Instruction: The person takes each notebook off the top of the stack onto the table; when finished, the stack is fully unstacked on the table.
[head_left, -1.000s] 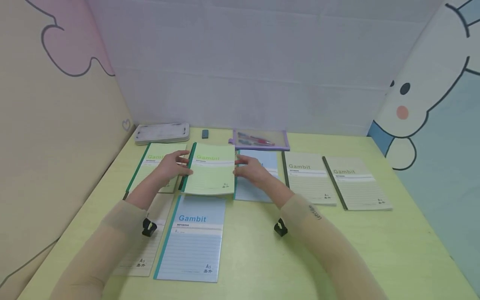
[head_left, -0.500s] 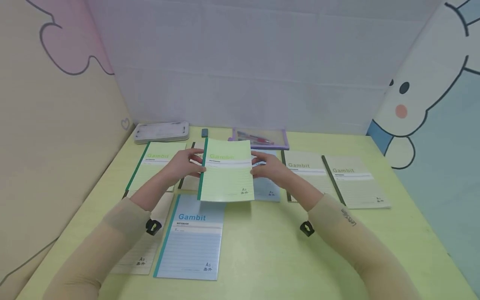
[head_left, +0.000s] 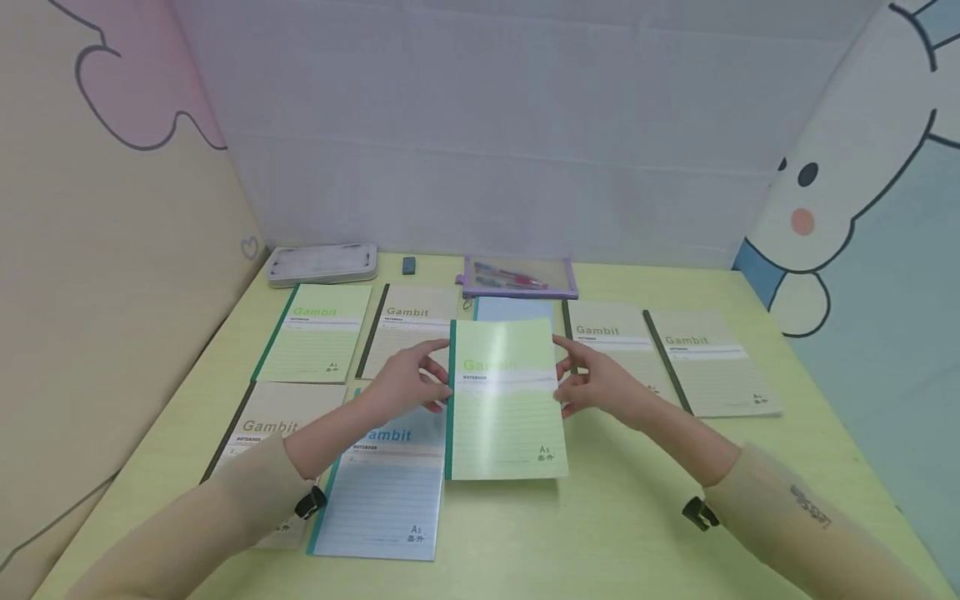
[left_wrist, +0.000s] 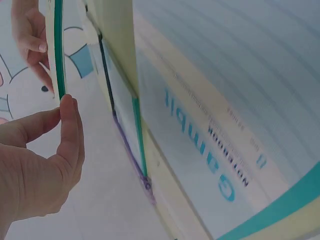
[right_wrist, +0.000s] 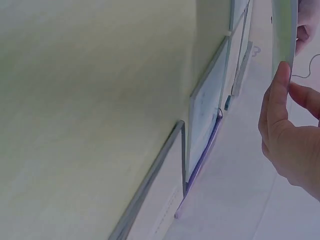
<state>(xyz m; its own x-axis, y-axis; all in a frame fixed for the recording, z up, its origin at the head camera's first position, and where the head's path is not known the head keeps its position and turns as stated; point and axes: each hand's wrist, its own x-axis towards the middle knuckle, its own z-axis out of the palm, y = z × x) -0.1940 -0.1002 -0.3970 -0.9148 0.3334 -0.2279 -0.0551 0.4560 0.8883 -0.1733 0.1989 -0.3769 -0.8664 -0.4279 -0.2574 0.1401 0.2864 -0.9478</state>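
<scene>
A green notebook (head_left: 506, 417) with a dark green spine is held up off the table, cover upward, between my two hands. My left hand (head_left: 408, 379) pinches its spine edge; the left wrist view shows thumb and fingertips meeting on that green spine (left_wrist: 60, 55). At the opposite edge my right hand (head_left: 600, 379) pinches the notebook, thumb on one face and fingers on the other in the right wrist view. Below and to the left, a blue notebook (head_left: 382, 508) lies flat on the table. Another blue notebook (head_left: 513, 308) is partly hidden behind the held one.
Along the back row lie a second green notebook (head_left: 311, 342), a beige notebook (head_left: 408, 325) and two more beige ones at the right (head_left: 712, 367). A beige notebook (head_left: 262, 408) sits front left. Behind are a pencil case (head_left: 322, 265), an eraser (head_left: 408, 266) and a purple-edged pouch (head_left: 519, 277).
Both hands have lifted the green notebook off the beige one in the back row and carried it right and toward me. The beige notebook beneath is now uncovered.
</scene>
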